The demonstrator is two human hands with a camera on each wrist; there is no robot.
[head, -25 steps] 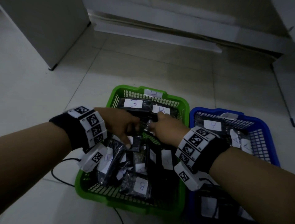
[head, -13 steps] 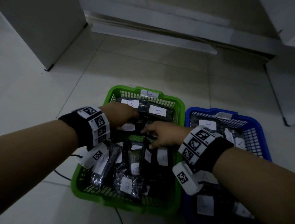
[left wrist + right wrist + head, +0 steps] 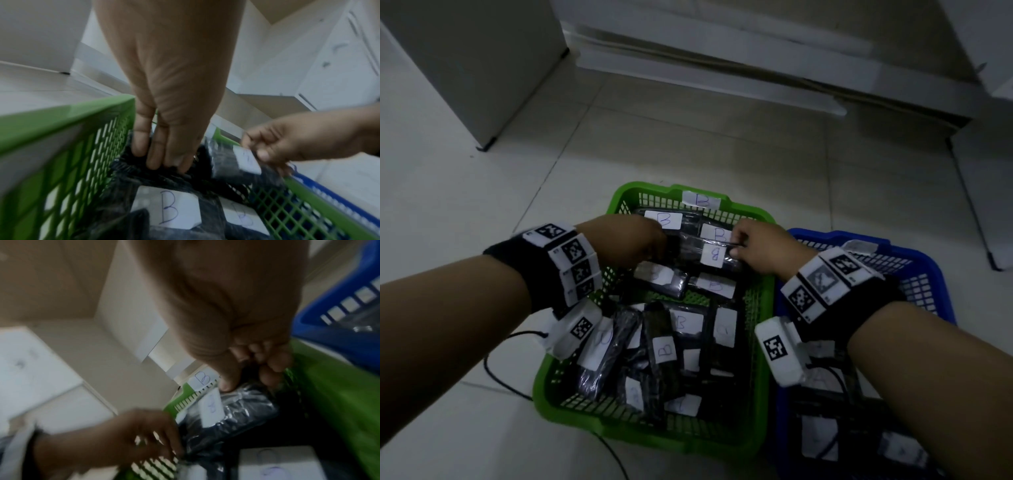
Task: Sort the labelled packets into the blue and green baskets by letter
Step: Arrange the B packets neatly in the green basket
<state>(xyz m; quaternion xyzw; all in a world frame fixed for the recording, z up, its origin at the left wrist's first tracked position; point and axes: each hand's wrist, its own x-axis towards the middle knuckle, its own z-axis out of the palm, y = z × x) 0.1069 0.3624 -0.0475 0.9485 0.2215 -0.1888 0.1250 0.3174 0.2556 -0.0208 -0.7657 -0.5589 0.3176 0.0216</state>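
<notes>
A green basket [image 3: 626,197] tagged B holds several black packets with B labels. To its right stands the blue basket [image 3: 825,236] with more labelled packets. Over the far end of the green basket, both hands hold one black B packet [image 3: 713,256] between them. My left hand [image 3: 654,241] grips its left end, fingers curled into the plastic [image 3: 164,160]. My right hand [image 3: 739,245] pinches its right end between thumb and fingers [image 3: 244,379]. The packet's label [image 3: 211,408] faces up.
A white cabinet [image 3: 465,68] stands at the far left, and low white furniture runs along the back. A black cable [image 3: 506,342] lies on the tiled floor left of the green basket. Another white unit [image 3: 989,171] stands at the right.
Both hands have moved from the middle of the green basket toward its far end, and now hold a B packet between them.
</notes>
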